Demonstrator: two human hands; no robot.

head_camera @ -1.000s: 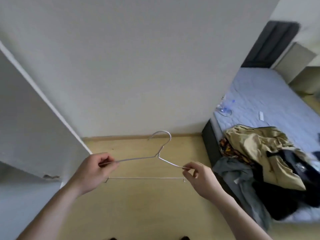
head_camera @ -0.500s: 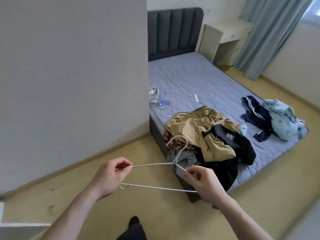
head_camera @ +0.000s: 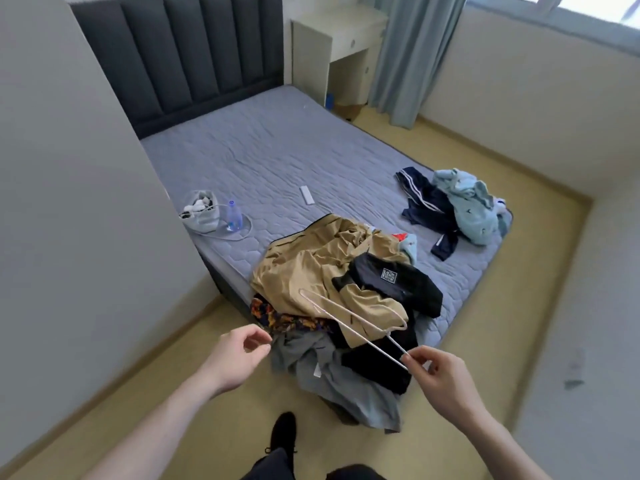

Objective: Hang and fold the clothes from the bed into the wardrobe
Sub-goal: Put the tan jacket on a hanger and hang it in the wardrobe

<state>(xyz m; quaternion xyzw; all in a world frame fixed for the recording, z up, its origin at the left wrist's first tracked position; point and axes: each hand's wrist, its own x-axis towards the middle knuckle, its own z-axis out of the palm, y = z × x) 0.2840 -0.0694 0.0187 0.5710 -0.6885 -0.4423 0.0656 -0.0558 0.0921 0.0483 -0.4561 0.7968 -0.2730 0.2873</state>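
Clothes (head_camera: 332,292) piled mid-frame on bed (head_camera: 277,161); right hand (head_camera: 440,375) pinches wire hanger (head_camera: 349,323) by one end over them, left hand (head_camera: 239,358) loosely open, empty, likely free to grab a garment.

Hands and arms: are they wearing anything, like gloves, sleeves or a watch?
No. The left hand and right hand are bare, with no gloves, rings or watch showing. Both forearms are uncovered as far as the picture reaches, so no sleeve shows. Lower down you can see dark trousers and a black shoe.
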